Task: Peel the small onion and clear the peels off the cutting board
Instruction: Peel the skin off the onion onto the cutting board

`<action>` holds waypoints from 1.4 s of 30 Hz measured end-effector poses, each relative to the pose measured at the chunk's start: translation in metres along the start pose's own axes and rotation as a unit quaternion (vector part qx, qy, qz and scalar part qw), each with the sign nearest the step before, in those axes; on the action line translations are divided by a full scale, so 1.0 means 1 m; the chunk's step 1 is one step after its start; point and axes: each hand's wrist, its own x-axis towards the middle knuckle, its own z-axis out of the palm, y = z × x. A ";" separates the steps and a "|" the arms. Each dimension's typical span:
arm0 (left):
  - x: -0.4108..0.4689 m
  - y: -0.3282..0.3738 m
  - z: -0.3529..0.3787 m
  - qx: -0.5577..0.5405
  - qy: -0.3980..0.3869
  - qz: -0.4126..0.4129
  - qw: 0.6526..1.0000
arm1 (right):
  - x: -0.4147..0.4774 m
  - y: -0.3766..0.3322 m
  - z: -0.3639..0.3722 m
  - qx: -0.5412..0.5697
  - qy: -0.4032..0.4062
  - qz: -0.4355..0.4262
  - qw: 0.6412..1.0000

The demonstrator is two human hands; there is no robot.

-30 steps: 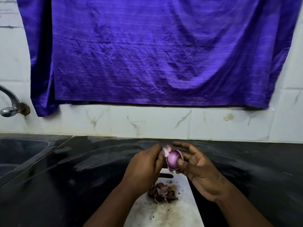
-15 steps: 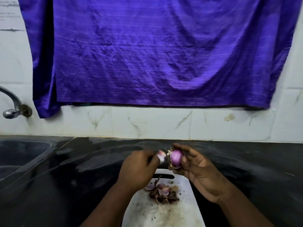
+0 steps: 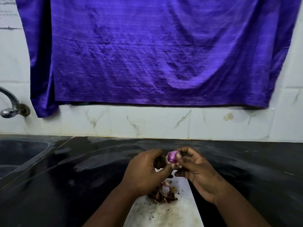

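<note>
Head view: small onion [image 3: 171, 157] held above cutting board [image 3: 183, 208], right hand [image 3: 195, 169] pinching it, left hand [image 3: 146, 171] nipping loose skin. Pull downward, drop onto peels [image 3: 164, 194].

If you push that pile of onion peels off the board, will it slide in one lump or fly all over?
The peels look thin, curled and loosely heaped on the cutting board, so they are probably very light and would likely scatter rather than move as one lump. Dark crumbs already lie around the pile, so small bits will probably stay behind. They also look dry and may crumble.
</note>
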 end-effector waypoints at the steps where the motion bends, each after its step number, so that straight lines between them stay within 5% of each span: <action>1: 0.000 0.000 0.001 -0.007 0.004 -0.007 1.000 | 0.000 0.000 0.000 0.006 0.002 0.001 1.000; 14: -0.001 0.007 -0.002 -0.192 0.015 0.091 0.977 | 0.000 -0.004 0.001 0.066 0.017 0.023 0.997; 28: 0.004 0.001 -0.001 -0.127 -0.007 0.089 0.988 | -0.001 -0.003 -0.001 -0.015 0.022 0.018 0.999; 42: 0.003 0.004 -0.001 -0.204 -0.017 0.105 0.973 | 0.005 0.001 -0.007 0.076 0.029 0.041 0.996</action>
